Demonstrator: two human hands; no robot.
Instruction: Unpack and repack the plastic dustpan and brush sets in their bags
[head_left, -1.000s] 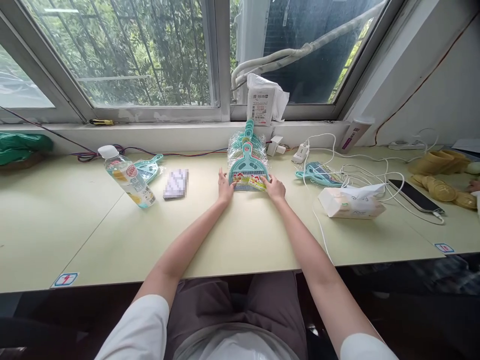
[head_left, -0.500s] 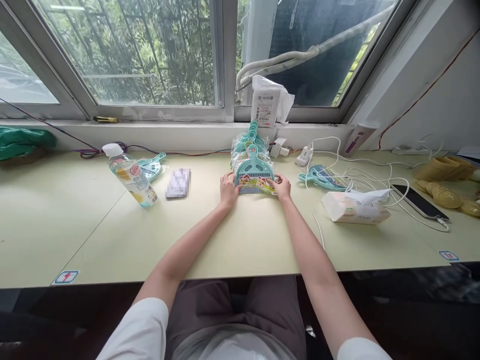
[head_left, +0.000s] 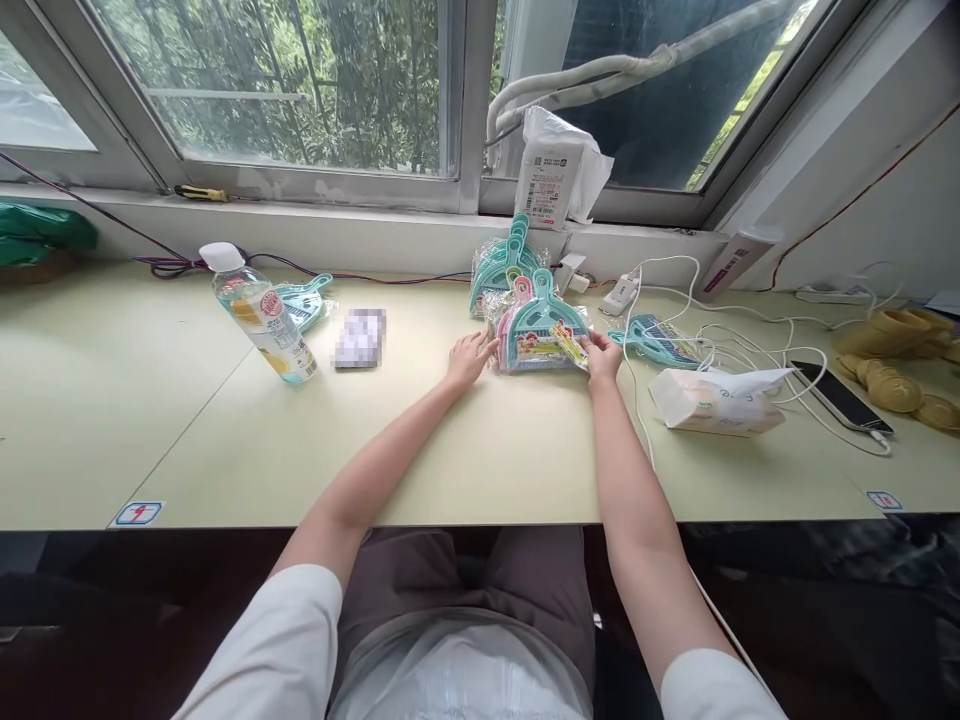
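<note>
A teal dustpan (head_left: 546,318) in clear wrap, with a colourful label, lies at the front of a stack in the middle of the table. My right hand (head_left: 602,357) pinches its lower right corner, where a yellow label strip (head_left: 570,343) tilts up by the fingers. Just behind it, the edge and handle of a pink dustpan (head_left: 504,322) peek out on the left. My left hand (head_left: 471,360) rests on the table, fingers spread, its fingertips close to the pink edge. More wrapped teal dustpans (head_left: 501,265) overlap at the back against the sill.
Left stand a drink bottle (head_left: 259,315), another teal dustpan (head_left: 304,300) and a blurred small pack (head_left: 360,338). To the right are wrapped teal dustpans (head_left: 660,340), a tissue pack (head_left: 716,402), white cables (head_left: 705,290) and a phone (head_left: 844,400). A paper package (head_left: 551,180) stands on the sill.
The front teal dustpan has slid right, apart from the rear stack, and the pink one now shows behind it. My left hand has come off its left side; my right hand moved right with it.
</note>
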